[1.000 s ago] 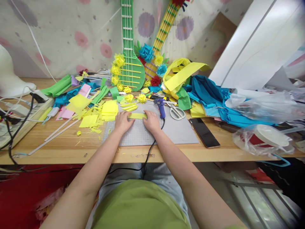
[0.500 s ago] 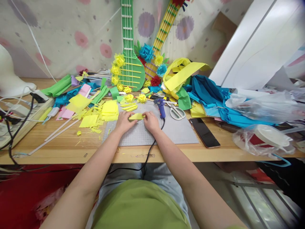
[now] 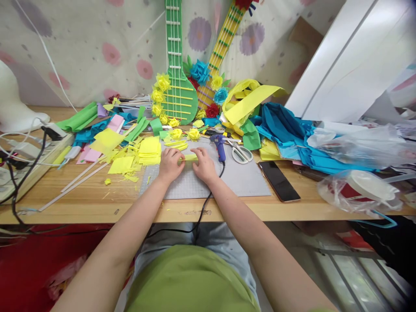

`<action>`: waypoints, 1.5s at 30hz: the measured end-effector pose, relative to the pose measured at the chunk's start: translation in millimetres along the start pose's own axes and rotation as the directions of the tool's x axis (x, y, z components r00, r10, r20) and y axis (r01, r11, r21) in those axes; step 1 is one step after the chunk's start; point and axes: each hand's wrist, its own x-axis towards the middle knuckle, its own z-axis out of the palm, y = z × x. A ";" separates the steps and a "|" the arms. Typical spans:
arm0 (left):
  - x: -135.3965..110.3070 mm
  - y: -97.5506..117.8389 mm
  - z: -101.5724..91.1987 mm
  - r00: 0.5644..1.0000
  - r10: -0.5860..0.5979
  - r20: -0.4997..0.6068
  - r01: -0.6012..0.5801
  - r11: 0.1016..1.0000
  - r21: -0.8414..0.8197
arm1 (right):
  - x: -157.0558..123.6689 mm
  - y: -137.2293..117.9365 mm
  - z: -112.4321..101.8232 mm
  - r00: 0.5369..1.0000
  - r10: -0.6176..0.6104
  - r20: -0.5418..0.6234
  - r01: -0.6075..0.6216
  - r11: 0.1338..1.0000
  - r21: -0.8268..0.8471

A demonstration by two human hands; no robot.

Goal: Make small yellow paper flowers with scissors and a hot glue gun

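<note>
Between my two hands, low over the grey cutting mat [image 3: 240, 182], is a small piece of yellow crepe paper [image 3: 190, 157]. My left hand [image 3: 171, 165] is closed on its left end, thumb and fingers pinching. At the right end, my right hand [image 3: 204, 164] grips it with curled fingers. Just beyond the hands lie folded yellow paper strips [image 3: 177, 145] and a yellow paper flower [image 3: 194, 134]. A stack of yellow paper squares [image 3: 149, 150] sits left of my left hand. To the right of my right hand rests a purple glue gun [image 3: 219, 147].
White-handled scissors [image 3: 242, 154] and a phone [image 3: 279, 180] lie to the right. Behind stand a green paper guitar [image 3: 180, 97] and a yellow one [image 3: 224, 39]. Blue crepe paper [image 3: 282, 125] is heaped at back right. The glue gun's black cord [image 3: 204, 208] hangs over the table edge.
The yellow paper now shows as a thinner strip between my hands. My fingers have shifted slightly away from me and curled over its ends.
</note>
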 end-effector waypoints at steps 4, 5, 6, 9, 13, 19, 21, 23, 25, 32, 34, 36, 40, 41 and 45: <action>0.1 10.4 -1.1 1.000 0.017 0.016 -0.018 0.998 0.066 | 1.1 -0.5 0.9 0.999 -0.039 0.010 0.038 0.999 0.033; -0.1 12.2 -0.9 0.999 0.022 0.047 -0.025 0.997 0.068 | 2.2 1.4 1.8 1.000 -0.025 -0.002 0.025 0.998 0.051; -0.3 13.4 -0.6 0.997 0.027 0.075 -0.032 0.997 0.065 | 3.6 3.8 2.8 1.000 -0.013 -0.015 0.014 0.997 0.070; -1.8 12.9 0.2 0.995 0.037 0.096 -0.040 0.999 0.033 | 8.3 12.3 6.2 0.999 0.031 -0.040 -0.026 0.993 0.112; -2.5 5.5 2.7 0.997 -0.002 0.071 0.001 1.000 0.008 | 12.4 20.0 10.7 1.000 0.017 -0.005 -0.017 0.996 0.091; 0.3 -3.0 8.8 0.984 -0.142 0.105 0.141 0.990 0.021 | 9.8 19.9 9.6 0.999 0.031 -0.035 -0.031 0.999 -0.008; 0.8 -3.8 10.1 0.982 -0.147 0.119 0.144 0.989 0.027 | 7.6 17.0 7.2 0.998 0.033 -0.062 -0.036 0.998 -0.057; 0.9 -4.2 10.9 0.982 -0.140 0.128 0.138 0.990 0.029 | 5.8 13.1 5.1 0.997 0.024 -0.077 -0.032 0.993 -0.109; 0.8 -4.3 11.2 0.982 -0.136 0.131 0.133 0.991 0.031 | 4.9 9.3 3.9 0.998 0.009 -0.065 -0.019 0.988 -0.155; 0.0 -0.9 8.5 0.986 -0.098 0.138 0.091 0.994 0.051 | 7.5 1.9 7.5 0.987 -0.116 0.115 0.138 0.968 -0.208; -0.3 -0.4 7.9 0.988 -0.106 0.115 0.100 0.994 0.053 | 8.0 2.6 8.6 0.985 -0.102 0.139 0.128 0.973 -0.193; -0.7 -0.8 7.6 0.988 -0.125 0.089 0.120 0.991 0.051 | 7.6 4.6 8.4 0.985 -0.105 0.140 0.127 0.979 -0.159; -1.5 -3.5 7.3 0.984 -0.165 0.061 0.162 0.986 0.044 | 5.1 9.4 4.9 0.979 -0.149 0.136 0.156 0.987 -0.048; -1.6 -4.2 7.2 0.983 -0.174 0.054 0.171 0.984 0.040 | 4.6 10.3 4.1 0.980 -0.147 0.133 0.151 0.988 -0.023; -1.0 -6.2 6.8 0.981 -0.188 0.053 0.188 0.982 0.015 | 5.4 12.5 4.4 0.990 -0.094 0.109 0.089 0.995 0.047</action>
